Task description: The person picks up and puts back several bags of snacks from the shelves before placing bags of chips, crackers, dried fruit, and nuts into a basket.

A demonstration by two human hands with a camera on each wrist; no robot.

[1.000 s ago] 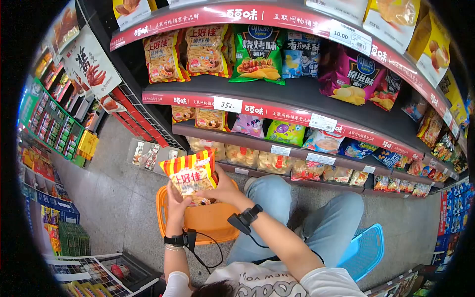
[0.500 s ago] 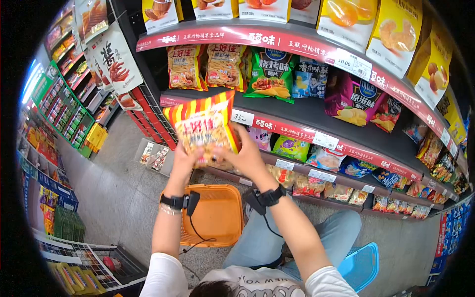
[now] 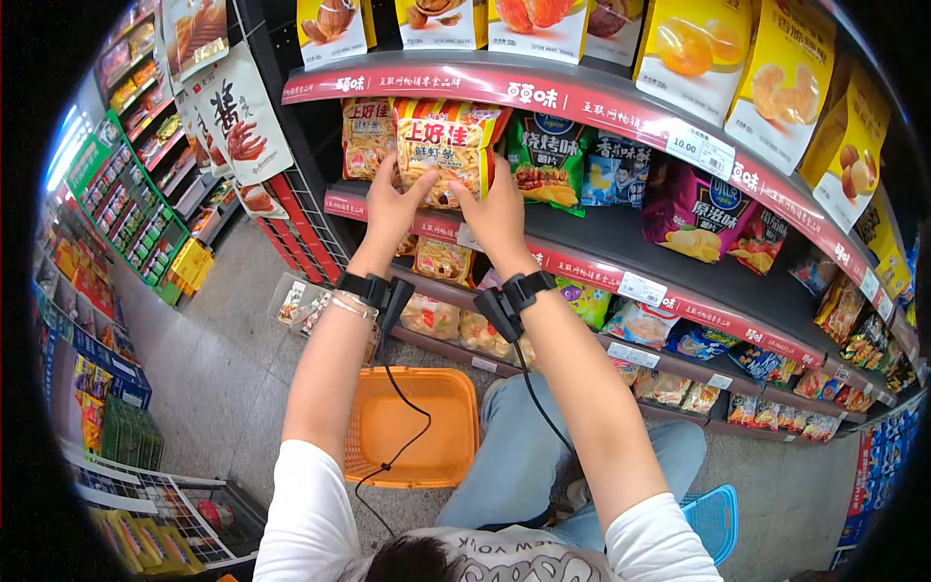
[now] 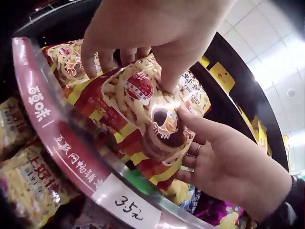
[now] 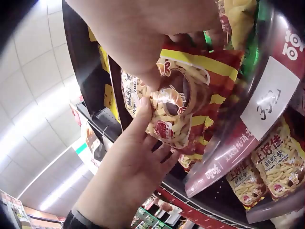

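Note:
Both hands hold a red-and-yellow bag of prawn crackers (image 3: 446, 145) upright at the middle shelf, one hand at each side. My left hand (image 3: 395, 209) grips its left side, thumb on the front; my right hand (image 3: 497, 215) grips the right side likewise. In the left wrist view, the right hand (image 4: 231, 160) wears a ring and its thumb presses on the bag. The right wrist view shows the left hand (image 5: 126, 167) with fingers behind the bag. A matching bag (image 3: 367, 145) stands just left of it, and a green chip bag (image 3: 548, 165) to its right.
A red shelf edge (image 3: 572, 272) with price labels runs below the hands, and another shelf edge (image 3: 436, 85) overhangs the bag. On the floor are an orange basket (image 3: 412, 482) by the knees and a blue basket (image 3: 718, 524) at right. Thin cables hang from the wrist cameras.
The bag of prawn crackers has moved up and forward from above the orange basket to the middle shelf, held by both hands throughout. The arms have stretched out and the head view has shifted.

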